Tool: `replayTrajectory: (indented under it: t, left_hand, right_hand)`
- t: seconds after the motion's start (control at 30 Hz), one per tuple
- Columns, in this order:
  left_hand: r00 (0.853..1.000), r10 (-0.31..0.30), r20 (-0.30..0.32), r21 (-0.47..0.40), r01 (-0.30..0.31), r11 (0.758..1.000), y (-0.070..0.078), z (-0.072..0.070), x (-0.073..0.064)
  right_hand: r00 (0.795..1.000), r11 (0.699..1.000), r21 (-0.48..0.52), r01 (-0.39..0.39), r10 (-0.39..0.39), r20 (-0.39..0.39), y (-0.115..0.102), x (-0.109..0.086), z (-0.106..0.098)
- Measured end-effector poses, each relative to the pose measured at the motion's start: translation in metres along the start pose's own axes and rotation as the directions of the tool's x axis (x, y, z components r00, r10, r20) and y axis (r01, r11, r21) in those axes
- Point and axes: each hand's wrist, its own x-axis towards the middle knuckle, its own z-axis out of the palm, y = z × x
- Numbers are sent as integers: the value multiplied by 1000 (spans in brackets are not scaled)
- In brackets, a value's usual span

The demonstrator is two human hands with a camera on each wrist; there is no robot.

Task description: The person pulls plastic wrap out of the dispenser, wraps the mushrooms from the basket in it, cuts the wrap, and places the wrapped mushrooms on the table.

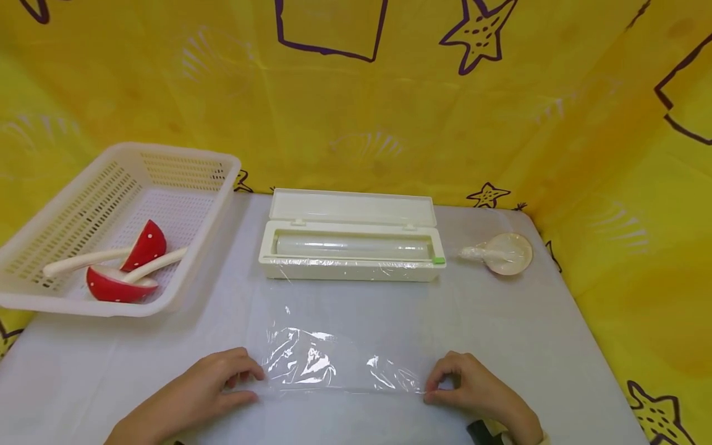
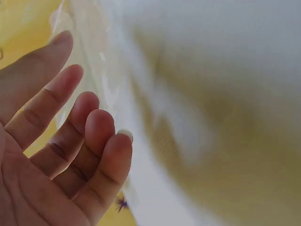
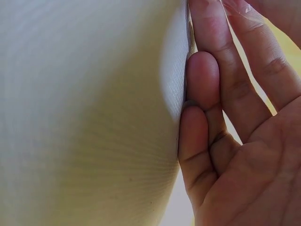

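Observation:
A sheet of clear plastic wrap (image 1: 311,364) stretches over the table from a cream wrap dispenser (image 1: 350,271) with its lid raised and a roll inside. At the sheet's near right corner, my right hand (image 1: 473,386) pinches the edge between thumb and fingers. My left hand (image 1: 203,389) is beside the near left corner, thumb and fingers apart; the left wrist view shows its fingers (image 2: 70,127) loosely bent with nothing between them. In the right wrist view, the lower fingers (image 3: 202,80) lie against the white tablecloth, and the pinch itself is mostly cut off.
On the left, a white plastic basket (image 1: 167,303) holds a red dotted ladle (image 1: 119,284) and another red ladle (image 1: 149,244). A pale ladle (image 1: 508,253), seemingly wrapped in film, lies right of the dispenser. Yellow patterned cloth (image 1: 356,111) hangs behind and along the right side.

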Motion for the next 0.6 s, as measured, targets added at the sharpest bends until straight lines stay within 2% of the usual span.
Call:
replayTrajectory:
  t: [0.07,0.17,0.2,0.33,0.47,0.6]
  left_hand:
    - [999,-3,-45,38,5,999,-1,-8,0]
    - [994,-35,-104,113,47,992,-1,-25,0]
    - [991,-60,-121,138,76,988,-1,-32,1]
    - [973,-57,-223,225,108,968,-3,-61,0]
    - [942,-19,-336,274,117,955,-10,-89,-2]
    - [905,-11,-426,324,164,932,-24,-109,-7]
  right_hand:
    - [1000,1000,0,5,-5,-4,0,0,1]
    - [1000,1000,-1,14,-14,-11,1,0,2]
    - [1000,1000,-1,17,-17,-12,1,0,2]
    - [1000,1000,0,15,-15,-14,1,0,2]
    - [1000,1000,-5,2,-2,-20,0,0,2]
    - [999,1000,1,-28,28,-16,-1,0,2]
